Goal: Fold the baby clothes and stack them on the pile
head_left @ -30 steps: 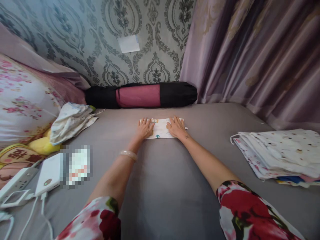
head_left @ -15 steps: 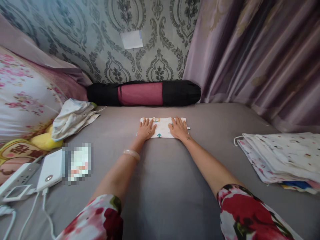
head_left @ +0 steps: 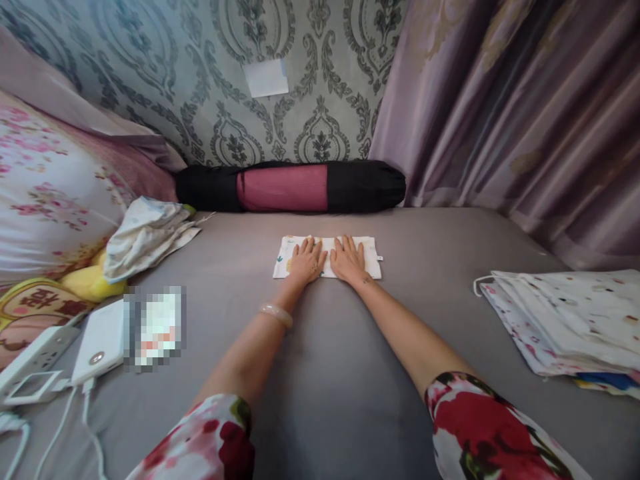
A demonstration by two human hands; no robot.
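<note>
A folded white cloth [head_left: 371, 257] with small coloured prints lies flat on the grey bed sheet [head_left: 320, 373], its small tag sticking out at the right end. My left hand [head_left: 307, 261] rests palm down on the cloth just left of its middle, fingers stretched out. Close beside it, my right hand [head_left: 349, 259] presses flat on the cloth's right half, fingers spread and pointing away from me. The two thumbs are nearly touching. Parts of the cloth under both palms are hidden.
A black and dark-pink rolled bag [head_left: 281, 189] lies along the wall. To the right is a stack of folded printed cloths [head_left: 575, 320]. At left are a crumpled cloth [head_left: 147, 237], a floral pillow [head_left: 50, 193], a white power bank [head_left: 101, 340] and a power strip [head_left: 40, 357] with cables.
Both hands have slid inward across the cloth, from near its two ends to close together at its middle. The cloth's ends are now uncovered.
</note>
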